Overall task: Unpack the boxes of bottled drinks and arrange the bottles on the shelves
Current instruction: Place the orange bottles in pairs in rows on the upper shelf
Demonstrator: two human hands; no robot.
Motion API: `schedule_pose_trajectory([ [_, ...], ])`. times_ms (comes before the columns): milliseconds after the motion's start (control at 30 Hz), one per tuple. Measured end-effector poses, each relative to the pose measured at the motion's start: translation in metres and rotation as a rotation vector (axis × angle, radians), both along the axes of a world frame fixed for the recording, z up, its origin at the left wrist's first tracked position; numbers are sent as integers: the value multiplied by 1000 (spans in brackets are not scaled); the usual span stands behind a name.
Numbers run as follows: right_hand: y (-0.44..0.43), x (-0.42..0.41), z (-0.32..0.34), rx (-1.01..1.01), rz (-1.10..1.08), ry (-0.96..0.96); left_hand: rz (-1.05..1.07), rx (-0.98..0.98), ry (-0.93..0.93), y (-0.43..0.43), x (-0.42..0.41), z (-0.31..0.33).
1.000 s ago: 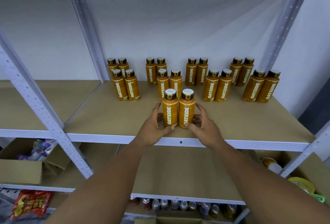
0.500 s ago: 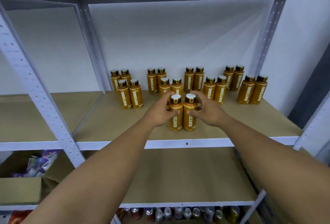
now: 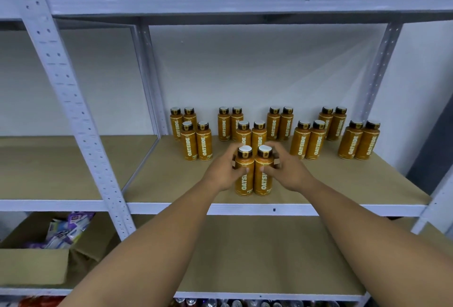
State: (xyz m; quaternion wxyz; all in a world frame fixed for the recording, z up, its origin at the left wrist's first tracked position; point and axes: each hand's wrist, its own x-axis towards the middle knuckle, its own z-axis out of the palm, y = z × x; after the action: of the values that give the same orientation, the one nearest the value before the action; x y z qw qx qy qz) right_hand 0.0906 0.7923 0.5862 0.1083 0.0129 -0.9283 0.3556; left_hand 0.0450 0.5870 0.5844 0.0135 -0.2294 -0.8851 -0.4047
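Two orange OATSIDE bottles stand side by side near the front of the brown shelf board. My left hand grips the left front bottle, fingers curled round its upper body. My right hand grips the right front bottle the same way. Behind them, several pairs of the same bottles stand in staggered rows toward the back wall.
A white perforated upright stands at the left front. Left of it lies another shelf bay. An open cardboard box with packets sits on the lower shelf. Cans line the bottom level.
Both hands slid from the bottles' bases up to their shoulders and closed round them. The camera view tilted upward, showing the shelf above.
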Motion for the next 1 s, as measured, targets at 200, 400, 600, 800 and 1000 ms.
schedule_pose_trajectory([
  [200,-43,-11,-1,16,3,-8,12,-10,-5,-44,-6,0],
  [400,-87,-24,-3,-7,27,-12,43,4,-29,-91,-14,-2],
  [600,-127,-36,-3,-22,57,2,66,3,-16,-132,-21,-4],
  [800,-158,-44,-3,-4,47,5,62,12,2,-161,-29,-7],
  [1000,-165,-46,-4,-12,30,9,36,37,16,-168,-35,-11],
])
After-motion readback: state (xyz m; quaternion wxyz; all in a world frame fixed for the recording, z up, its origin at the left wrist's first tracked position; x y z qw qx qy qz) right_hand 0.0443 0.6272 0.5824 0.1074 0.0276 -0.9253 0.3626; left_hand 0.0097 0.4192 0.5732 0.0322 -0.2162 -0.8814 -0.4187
